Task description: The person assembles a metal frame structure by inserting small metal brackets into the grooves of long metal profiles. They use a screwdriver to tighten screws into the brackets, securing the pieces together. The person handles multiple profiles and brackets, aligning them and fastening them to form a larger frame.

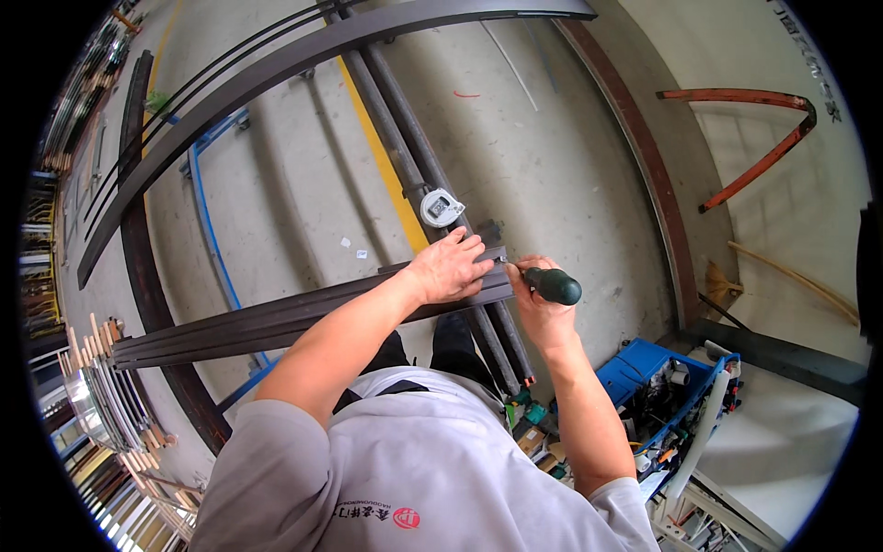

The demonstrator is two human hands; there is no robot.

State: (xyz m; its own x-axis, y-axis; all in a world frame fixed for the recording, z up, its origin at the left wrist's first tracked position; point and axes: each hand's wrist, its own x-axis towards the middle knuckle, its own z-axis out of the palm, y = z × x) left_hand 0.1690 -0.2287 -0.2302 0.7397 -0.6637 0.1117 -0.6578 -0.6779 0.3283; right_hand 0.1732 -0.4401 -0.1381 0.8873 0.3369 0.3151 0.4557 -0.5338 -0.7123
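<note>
two long dark metal profiles (276, 317) lie stacked across a pair of rails (414, 156) over the concrete floor (552, 166), their near end right under my hands. my left hand (448, 269) lies flat on that end, fingers together, pressing down. my right hand (538, 304) is wrapped around a green-handled screwdriver (552, 285), tip at the profile's end, with a small tape measure (441, 208) just beyond.
</note>
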